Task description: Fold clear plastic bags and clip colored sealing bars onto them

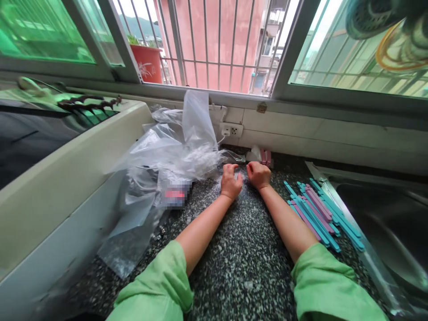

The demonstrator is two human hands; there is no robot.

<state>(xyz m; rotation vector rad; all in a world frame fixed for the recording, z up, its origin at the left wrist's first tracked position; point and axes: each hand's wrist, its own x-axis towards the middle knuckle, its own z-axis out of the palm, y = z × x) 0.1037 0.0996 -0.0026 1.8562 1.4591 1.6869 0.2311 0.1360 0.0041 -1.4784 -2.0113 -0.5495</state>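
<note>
My left hand [231, 182] is over the speckled dark countertop [240, 249], fingers bent and thumb held apart, with nothing visible between them. Close by on its right, my right hand [259, 175] is curled into a loose fist; whatever it may hold is hidden. Just behind the right hand are small pink pieces [265, 157] beside a pale, crumpled item. A heap of clear plastic bags [167, 154] spreads to the left of my left hand. Right of my right forearm lies a loose pile of turquoise and pink plastic strips [317, 209].
A steel sink [374, 223] borders the counter on the right. The raised cream edge of an appliance [83, 178] stands at left. Behind are a wall socket with a white plug [227, 130] and a barred window [217, 44].
</note>
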